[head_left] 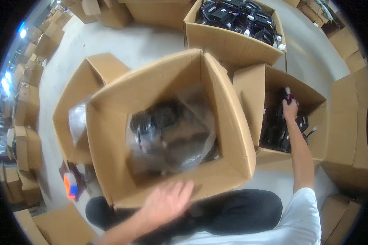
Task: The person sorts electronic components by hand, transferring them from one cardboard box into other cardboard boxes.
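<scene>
In front of me a large open cardboard box (pixel 237 134) holds dark plastic-wrapped parts (pixel 155 118) under clear plastic film (pixel 200 122). My left hand (pixel 169 200), slightly blurred, lies over its near rim with fingers stretched and nothing gripped. At the right, my right hand (pixel 290 110) reaches down into a second cardboard box (pixel 315 108). Its fingers are closed around a dark cable with a white connector (pixel 288 93). Black electronic units (pixel 285 139) lie in that box below the hand, and another white plug (pixel 313 130) sticks out beside my forearm.
At the back stands a cardboard box (pixel 233 41) heaped with black wired units (pixel 241 18). Another open box (pixel 71 118) with plastic film is at the left. An orange and blue tape dispenser (pixel 70 185) sits on the floor. More boxes (pixel 347 118) line both sides.
</scene>
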`<state>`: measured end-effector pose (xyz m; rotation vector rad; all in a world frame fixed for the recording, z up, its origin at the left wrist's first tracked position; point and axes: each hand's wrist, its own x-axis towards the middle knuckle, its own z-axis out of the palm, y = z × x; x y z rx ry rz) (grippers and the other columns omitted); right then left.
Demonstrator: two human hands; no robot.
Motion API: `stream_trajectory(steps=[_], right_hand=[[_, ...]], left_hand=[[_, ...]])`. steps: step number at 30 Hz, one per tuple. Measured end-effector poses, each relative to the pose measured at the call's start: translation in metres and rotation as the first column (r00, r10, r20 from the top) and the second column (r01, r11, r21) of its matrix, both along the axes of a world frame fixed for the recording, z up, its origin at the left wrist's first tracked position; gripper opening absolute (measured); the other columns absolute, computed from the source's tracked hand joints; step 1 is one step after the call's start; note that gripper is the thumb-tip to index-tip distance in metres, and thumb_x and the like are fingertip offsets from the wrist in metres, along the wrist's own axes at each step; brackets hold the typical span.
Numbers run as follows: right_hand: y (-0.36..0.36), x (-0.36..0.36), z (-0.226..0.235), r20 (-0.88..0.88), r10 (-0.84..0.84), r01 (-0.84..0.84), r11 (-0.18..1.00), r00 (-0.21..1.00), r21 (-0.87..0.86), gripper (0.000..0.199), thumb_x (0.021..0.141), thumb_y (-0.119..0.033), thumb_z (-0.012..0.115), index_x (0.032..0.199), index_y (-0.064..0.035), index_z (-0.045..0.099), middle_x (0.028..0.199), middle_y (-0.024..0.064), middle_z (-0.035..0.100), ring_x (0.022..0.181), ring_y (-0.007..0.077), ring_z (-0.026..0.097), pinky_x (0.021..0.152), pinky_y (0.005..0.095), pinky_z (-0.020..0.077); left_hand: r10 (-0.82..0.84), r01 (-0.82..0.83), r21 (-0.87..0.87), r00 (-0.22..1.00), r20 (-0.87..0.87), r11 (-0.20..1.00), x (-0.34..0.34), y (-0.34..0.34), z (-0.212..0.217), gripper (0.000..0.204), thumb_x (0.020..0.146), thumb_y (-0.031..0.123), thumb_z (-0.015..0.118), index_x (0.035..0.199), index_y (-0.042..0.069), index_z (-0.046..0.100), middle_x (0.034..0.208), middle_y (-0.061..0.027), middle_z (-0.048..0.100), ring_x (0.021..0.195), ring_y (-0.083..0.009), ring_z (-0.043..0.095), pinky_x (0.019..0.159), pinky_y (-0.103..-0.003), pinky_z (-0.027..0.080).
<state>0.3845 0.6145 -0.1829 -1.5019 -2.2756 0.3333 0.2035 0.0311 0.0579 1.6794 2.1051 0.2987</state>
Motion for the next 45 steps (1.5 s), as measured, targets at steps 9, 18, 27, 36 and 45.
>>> stream_trajectory(steps=[9, 18, 27, 36, 45], right_hand=[[0.012, 0.065, 0.111, -0.852, -0.433, -0.136, 0.863, 0.295, -0.486, 0.039, 0.094, -0.013, 0.071, 0.128, 0.0009, 0.060, 0.113, 0.0133, 0.070, 0.100, 0.0251, 0.070, 0.084, 0.0394, 0.0599], [-0.089, 0.006, 0.273, -0.873, -0.204, -0.282, 0.893, 0.443, -0.352, 0.033, 0.098, -0.025, 0.068, 0.121, -0.0014, 0.064, 0.105, 0.0082, 0.073, 0.090, 0.0185, 0.071, 0.080, 0.0344, 0.0587], [-0.232, -0.062, 0.418, -0.958, -0.036, -0.766, 0.592, 0.286, -0.251, 0.035, 0.105, -0.028, 0.054, 0.122, -0.0008, 0.066, 0.112, 0.0128, 0.074, 0.095, 0.0221, 0.074, 0.084, 0.0387, 0.0634], [-0.378, -0.191, 0.407, -0.831, -0.471, -0.916, 0.109, 0.295, -0.387, 0.027, 0.099, -0.019, 0.065, 0.116, 0.0024, 0.066, 0.103, 0.0153, 0.075, 0.085, 0.0218, 0.076, 0.076, 0.0332, 0.0663], [-0.423, -0.273, 0.378, -0.951, 0.094, -0.863, 0.453, 0.294, -0.222, 0.042, 0.092, -0.025, 0.078, 0.117, 0.0040, 0.063, 0.102, 0.0109, 0.071, 0.088, 0.0177, 0.069, 0.081, 0.0322, 0.0578]], left_hand=[[-0.037, 0.037, -0.008, 0.999, 0.014, 0.999, 0.002, -0.004, -0.001, 0.051, 0.084, 0.029, 0.077, 0.123, 0.002, 0.057, 0.096, -0.0151, 0.067, 0.084, -0.0295, 0.071, 0.073, -0.039, 0.060], [0.183, -0.320, 0.098, 0.737, 0.650, 0.942, -0.015, -0.002, -0.006, 0.034, 0.093, 0.018, 0.072, 0.118, -0.005, 0.066, 0.109, -0.0196, 0.070, 0.097, -0.0257, 0.071, 0.086, -0.036, 0.056], [0.132, -0.600, 0.141, 0.388, 0.912, 0.788, -0.105, 0.060, -0.012, 0.079, 0.091, 0.031, 0.080, 0.150, -0.002, 0.038, 0.150, -0.0118, 0.048, 0.134, -0.0211, 0.049, 0.109, -0.036, 0.044], [-0.362, -0.638, 0.222, -0.095, 0.927, 0.737, -0.117, 0.029, 0.012, 0.080, 0.082, 0.008, 0.081, 0.148, 0.007, 0.038, 0.131, -0.0048, 0.055, 0.117, -0.0154, 0.055, 0.101, -0.034, 0.049], [-0.529, -0.787, 0.135, -0.266, 0.806, 0.602, -0.158, -0.025, 0.020, 0.062, 0.101, 0.046, 0.061, 0.144, 0.003, 0.050, 0.137, -0.0129, 0.061, 0.121, -0.0221, 0.061, 0.107, -0.040, 0.049]])
